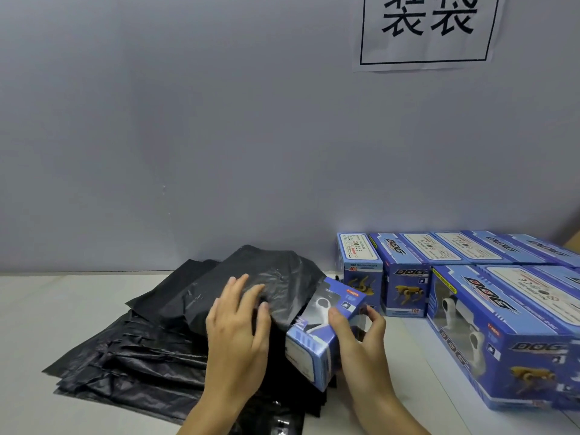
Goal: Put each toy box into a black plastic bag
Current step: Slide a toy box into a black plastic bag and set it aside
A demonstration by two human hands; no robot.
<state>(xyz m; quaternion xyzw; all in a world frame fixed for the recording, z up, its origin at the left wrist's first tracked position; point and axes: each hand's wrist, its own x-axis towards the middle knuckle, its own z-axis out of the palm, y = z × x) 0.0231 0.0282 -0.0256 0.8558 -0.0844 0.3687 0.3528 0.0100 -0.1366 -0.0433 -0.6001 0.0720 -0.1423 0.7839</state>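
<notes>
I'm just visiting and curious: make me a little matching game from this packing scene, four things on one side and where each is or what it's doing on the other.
Things:
1. left hand
2. right hand
3. blue toy box
4. paper sign

Places or states:
A. stuck on the wall, top right
B. partly inside a black plastic bag
C. fingers curled round the box's end
D. lying flat on the bag

Pairs: 1-D, 2-C, 3-B, 4-A

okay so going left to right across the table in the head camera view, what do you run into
Pile of flat black bags → left hand resting on a bag → blue toy box partly in that bag → right hand gripping the box → rows of toy boxes.
</notes>
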